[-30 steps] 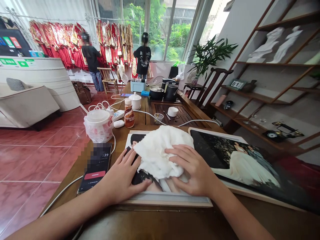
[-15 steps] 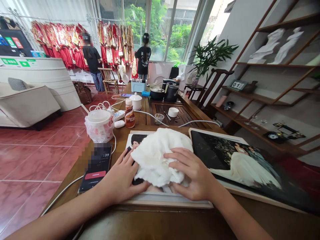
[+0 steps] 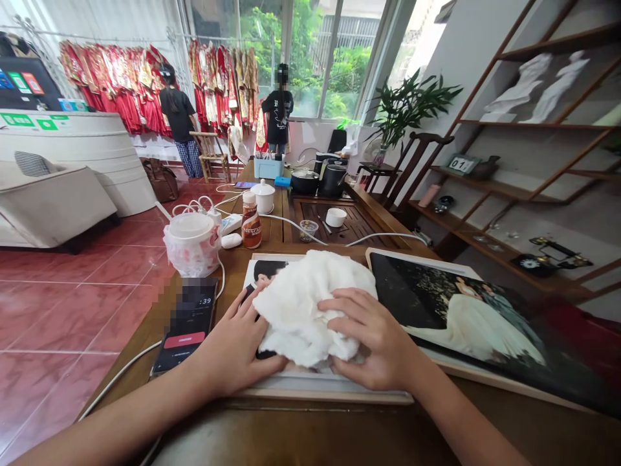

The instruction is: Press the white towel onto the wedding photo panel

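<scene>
A crumpled white cloth (image 3: 295, 310) covers most of a framed photo (image 3: 334, 393) lying flat on the wooden table. My right hand (image 3: 378, 340) is closed on the right side of the cloth, its fingers pressed into the folds and its thumb at the lower edge. To the left, my left hand (image 3: 237, 356) rests flat on the photo's left part with fingers stretched out, beside the cloth's edge. Part of a pictured head with dark hair shows at the upper left of the photo. The rest of that picture is hidden under the cloth and hands.
Right of the cloth lies a second wedding photo (image 3: 422, 291). A phone (image 3: 187, 330) with a cable lies left. Beyond stand a plastic-wrapped tub (image 3: 193, 243), a brown bottle (image 3: 251, 223), a white lidded cup (image 3: 264, 197) and a tea tray (image 3: 310, 210). Two people stand by hanging red garments.
The cloth's folds have shifted slightly under my right hand, and its upper right edge reaches a little further right. My left hand stays in nearly the same place.
</scene>
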Action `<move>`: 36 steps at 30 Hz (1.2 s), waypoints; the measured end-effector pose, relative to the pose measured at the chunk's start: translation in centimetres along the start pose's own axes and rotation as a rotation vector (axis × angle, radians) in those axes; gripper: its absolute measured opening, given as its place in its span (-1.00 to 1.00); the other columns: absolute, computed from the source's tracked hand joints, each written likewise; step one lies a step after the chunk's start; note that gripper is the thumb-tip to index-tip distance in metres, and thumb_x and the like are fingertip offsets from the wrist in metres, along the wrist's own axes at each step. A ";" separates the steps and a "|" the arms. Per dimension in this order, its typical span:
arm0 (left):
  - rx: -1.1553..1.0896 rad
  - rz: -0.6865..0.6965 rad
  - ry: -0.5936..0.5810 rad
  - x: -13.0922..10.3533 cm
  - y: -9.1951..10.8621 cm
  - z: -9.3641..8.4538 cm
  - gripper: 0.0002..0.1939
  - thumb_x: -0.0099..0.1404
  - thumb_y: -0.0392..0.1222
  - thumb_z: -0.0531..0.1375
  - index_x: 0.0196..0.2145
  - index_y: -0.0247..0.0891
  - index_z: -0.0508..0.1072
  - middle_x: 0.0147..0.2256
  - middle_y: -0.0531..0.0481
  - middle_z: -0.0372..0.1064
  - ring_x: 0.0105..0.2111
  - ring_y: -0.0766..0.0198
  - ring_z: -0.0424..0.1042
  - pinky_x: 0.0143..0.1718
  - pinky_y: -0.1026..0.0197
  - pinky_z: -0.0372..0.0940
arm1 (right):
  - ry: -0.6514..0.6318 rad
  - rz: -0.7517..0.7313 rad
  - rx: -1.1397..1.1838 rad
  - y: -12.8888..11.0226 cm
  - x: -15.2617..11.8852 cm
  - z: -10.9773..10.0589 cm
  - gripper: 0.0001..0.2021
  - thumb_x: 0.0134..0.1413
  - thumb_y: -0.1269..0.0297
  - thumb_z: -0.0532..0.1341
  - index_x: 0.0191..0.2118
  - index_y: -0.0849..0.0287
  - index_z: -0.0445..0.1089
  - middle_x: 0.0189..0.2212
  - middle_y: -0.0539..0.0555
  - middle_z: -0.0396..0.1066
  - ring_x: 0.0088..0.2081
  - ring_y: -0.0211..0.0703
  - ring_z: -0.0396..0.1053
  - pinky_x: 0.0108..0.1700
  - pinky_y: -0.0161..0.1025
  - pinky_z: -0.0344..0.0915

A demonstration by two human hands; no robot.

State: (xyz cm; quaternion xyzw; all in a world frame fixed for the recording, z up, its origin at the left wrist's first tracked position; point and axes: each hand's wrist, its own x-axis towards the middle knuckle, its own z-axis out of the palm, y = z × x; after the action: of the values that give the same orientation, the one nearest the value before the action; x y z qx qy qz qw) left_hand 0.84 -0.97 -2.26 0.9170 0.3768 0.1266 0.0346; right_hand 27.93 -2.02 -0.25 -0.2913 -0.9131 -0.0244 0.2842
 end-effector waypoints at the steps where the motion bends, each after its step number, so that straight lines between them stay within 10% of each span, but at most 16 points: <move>1: -0.006 0.013 -0.001 0.0 -0.2 0.1 -0.16 0.27 0.10 0.21 0.36 -0.29 0.02 0.37 -0.21 -0.17 0.36 -0.14 -0.24 0.31 -0.21 -0.15 | -0.004 -0.018 0.020 -0.1 0.0 0.0 -0.73 -0.14 0.29 0.32 -0.25 0.16 0.32 -0.02 0.14 0.41 0.04 0.10 0.28 0.08 0.04 0.21; 36: 0.007 -0.013 0.015 0.3 0.2 -0.1 -0.20 0.35 0.16 0.11 0.37 -0.32 -0.02 0.37 -0.23 -0.18 0.35 -0.12 -0.21 0.31 -0.15 -0.15 | 0.046 0.073 -0.108 0.7 0.0 -0.4 -0.83 -0.06 0.32 0.24 -0.27 0.13 0.33 -0.12 0.10 0.48 -0.10 0.03 0.35 -0.01 0.02 0.16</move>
State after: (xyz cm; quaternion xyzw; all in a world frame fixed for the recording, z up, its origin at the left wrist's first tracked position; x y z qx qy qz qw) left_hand 1.17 -0.97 -2.08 0.9135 0.3836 0.1321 0.0296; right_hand 28.44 -1.53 -0.01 -0.3384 -0.8926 -0.0699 0.2896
